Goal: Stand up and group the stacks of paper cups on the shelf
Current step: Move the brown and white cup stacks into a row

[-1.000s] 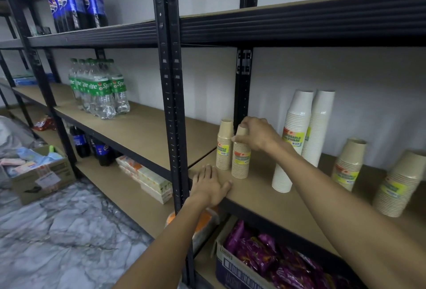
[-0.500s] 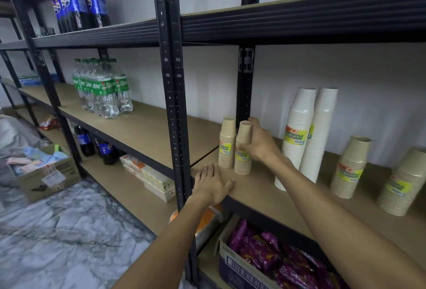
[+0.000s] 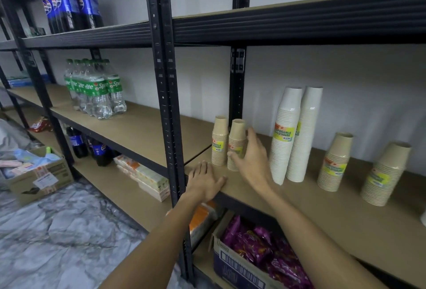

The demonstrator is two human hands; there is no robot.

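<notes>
Right hand (image 3: 250, 162) spreads open, seemingly touching the second small brown cup stack (image 3: 236, 145); left hand (image 3: 204, 181) lies flat, open, on the shelf (image 3: 299, 208).

Two short cup stacks (image 3: 228, 144) side by side at shelf (image 3: 322, 217) left end; two tall stacks (image 3: 296, 136) right of them; two more stacks (image 3: 359, 169) further right

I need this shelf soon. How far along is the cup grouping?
Done: two small tan stacks stand upright together, and two white stacks stand side by side. In hand: the right hand is open beside the second small stack; the left hand rests on the shelf. Left: two wider tan stacks stand apart.
</notes>
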